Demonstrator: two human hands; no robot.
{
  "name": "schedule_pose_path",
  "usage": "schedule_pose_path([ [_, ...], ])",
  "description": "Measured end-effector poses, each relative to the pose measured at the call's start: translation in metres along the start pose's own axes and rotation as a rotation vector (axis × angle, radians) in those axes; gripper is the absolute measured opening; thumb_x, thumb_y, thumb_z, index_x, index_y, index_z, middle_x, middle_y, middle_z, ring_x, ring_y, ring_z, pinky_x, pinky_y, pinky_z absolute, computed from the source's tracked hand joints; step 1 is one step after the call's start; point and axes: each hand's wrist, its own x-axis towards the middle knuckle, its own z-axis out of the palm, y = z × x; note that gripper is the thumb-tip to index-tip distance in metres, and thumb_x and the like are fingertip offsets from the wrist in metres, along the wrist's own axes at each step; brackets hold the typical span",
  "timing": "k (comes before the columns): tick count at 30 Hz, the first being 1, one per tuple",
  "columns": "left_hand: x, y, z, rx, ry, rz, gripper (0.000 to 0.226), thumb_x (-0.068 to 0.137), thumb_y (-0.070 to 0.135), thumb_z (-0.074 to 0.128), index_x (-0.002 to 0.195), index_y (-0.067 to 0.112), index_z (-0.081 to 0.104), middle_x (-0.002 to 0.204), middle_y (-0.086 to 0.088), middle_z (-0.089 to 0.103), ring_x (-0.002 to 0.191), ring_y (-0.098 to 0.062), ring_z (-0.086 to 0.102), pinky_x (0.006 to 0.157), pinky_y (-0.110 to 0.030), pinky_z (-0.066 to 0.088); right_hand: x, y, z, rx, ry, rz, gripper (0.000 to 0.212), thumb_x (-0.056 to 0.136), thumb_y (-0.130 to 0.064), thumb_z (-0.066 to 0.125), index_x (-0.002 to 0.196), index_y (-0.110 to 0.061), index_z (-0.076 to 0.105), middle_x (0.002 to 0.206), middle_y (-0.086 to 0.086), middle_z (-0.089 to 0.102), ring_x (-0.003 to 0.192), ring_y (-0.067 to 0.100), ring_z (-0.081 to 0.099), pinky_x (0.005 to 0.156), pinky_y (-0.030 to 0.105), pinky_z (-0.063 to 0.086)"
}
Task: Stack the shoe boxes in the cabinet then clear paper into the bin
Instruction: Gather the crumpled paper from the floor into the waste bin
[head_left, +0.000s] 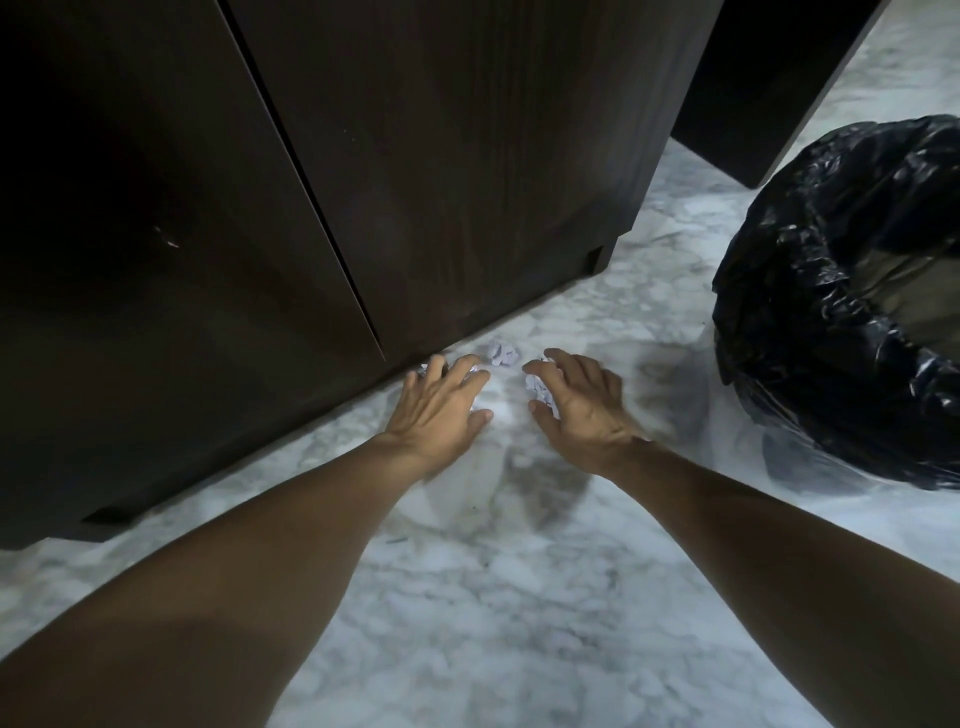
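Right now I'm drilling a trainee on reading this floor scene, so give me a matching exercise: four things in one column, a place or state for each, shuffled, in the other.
Things:
1. left hand
2. loose crumpled paper
3. bin
4. cabinet

Places or states:
A. lined with a black bag, at the right
B. doors closed
C. on the floor between the two hands, ungripped
D. fingers curled over paper by the cabinet's base

Pairs: 1-D, 2-C, 3-A, 4-B

Both bare forearms stretched forward and low, converging. Left hand (441, 402) palm down, fingers (460, 366) spread and curled, thumb out to the side. Right hand (576, 405) palm down too, fingers (561, 361) bent into a claw.
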Motion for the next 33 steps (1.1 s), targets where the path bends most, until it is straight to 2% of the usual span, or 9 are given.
schedule_pose_path([
  [6,-0.008,0.0,0.002,-0.099,0.127,-0.003,0.033,0.09,0.034,0.057,0.119,0.019,0.057,0.146,0.005,0.041,0.12,-0.027,0.04,0.092,-0.039,0.034,-0.008,0.007,0.001,-0.019,0.026,0.031,0.045,0.092,-0.037,0.044,0.137,-0.031,0.042,0.149,0.002,0.036,0.135,0.022,0.03,0.105,0.045,0.026],
  [9,-0.004,0.001,0.002,-0.129,0.145,0.009,0.04,0.088,0.031,0.059,0.126,0.019,0.055,0.148,0.003,0.039,0.12,-0.029,0.041,0.093,-0.041,0.038,-0.011,0.013,-0.001,-0.034,0.058,0.08,0.047,0.092,-0.038,0.043,0.137,-0.028,0.045,0.149,0.007,0.037,0.134,0.027,0.033,0.105,0.047,0.026],
  [12,0.007,0.006,-0.001,-0.108,0.127,0.019,0.057,0.089,0.034,0.059,0.142,0.025,0.041,0.155,0.005,0.027,0.121,-0.026,0.037,0.097,-0.042,0.039,-0.01,0.021,-0.005,-0.021,0.07,0.155,0.044,0.095,-0.033,0.049,0.138,-0.026,0.045,0.151,0.007,0.034,0.137,0.027,0.029,0.108,0.046,0.022],
  [16,0.024,0.012,0.0,-0.03,0.053,0.034,0.071,0.094,0.036,0.055,0.153,0.028,0.016,0.163,0.004,-0.004,0.128,-0.024,0.03,0.101,-0.043,0.033,-0.01,0.025,-0.004,-0.034,0.081,0.154,0.043,0.095,-0.032,0.05,0.138,-0.028,0.045,0.152,0.006,0.032,0.137,0.025,0.028,0.109,0.043,0.02],
  [20,0.04,0.011,-0.006,0.028,-0.041,0.068,0.075,0.092,0.042,0.053,0.152,0.037,0.008,0.161,0.006,-0.015,0.129,-0.027,0.027,0.099,-0.045,0.033,-0.01,0.025,-0.002,-0.039,0.075,0.161,0.044,0.094,-0.035,0.046,0.137,-0.03,0.045,0.152,0.006,0.033,0.137,0.026,0.03,0.108,0.045,0.022],
  [23,0.056,0.009,-0.02,0.056,-0.209,0.081,0.078,0.091,0.043,0.054,0.152,0.04,0.007,0.16,0.01,-0.017,0.137,-0.03,0.019,0.104,-0.048,0.033,-0.011,0.025,-0.003,-0.044,0.075,0.161,0.049,0.089,-0.038,0.04,0.137,-0.03,0.045,0.151,0.006,0.035,0.136,0.026,0.032,0.107,0.045,0.023],
  [25,0.062,0.011,-0.025,0.072,-0.283,0.085,0.076,0.091,0.043,0.054,0.152,0.04,0.009,0.161,0.013,-0.012,0.14,-0.03,0.014,0.105,-0.046,0.032,-0.011,0.025,-0.004,-0.047,0.064,0.162,0.05,0.088,-0.039,0.039,0.137,-0.031,0.045,0.152,0.005,0.034,0.137,0.026,0.031,0.107,0.044,0.022],
  [28,0.06,0.012,-0.023,0.05,-0.243,0.105,0.071,0.09,0.039,0.057,0.15,0.036,0.02,0.16,0.015,0.006,0.134,-0.026,0.024,0.101,-0.043,0.038,-0.011,0.025,-0.004,-0.052,0.065,0.151,0.046,0.091,-0.036,0.045,0.137,-0.032,0.044,0.152,0.004,0.033,0.137,0.025,0.03,0.107,0.044,0.022],
  [33,0.036,0.011,-0.001,-0.144,0.095,0.115,0.044,0.086,0.028,0.063,0.129,0.03,0.057,0.141,0.013,0.047,0.108,-0.025,0.047,0.078,-0.041,0.053,-0.016,0.022,-0.005,-0.064,0.102,0.14,0.043,0.089,-0.028,0.051,0.131,-0.024,0.052,0.141,0.01,0.045,0.127,0.032,0.042,0.097,0.049,0.032],
])
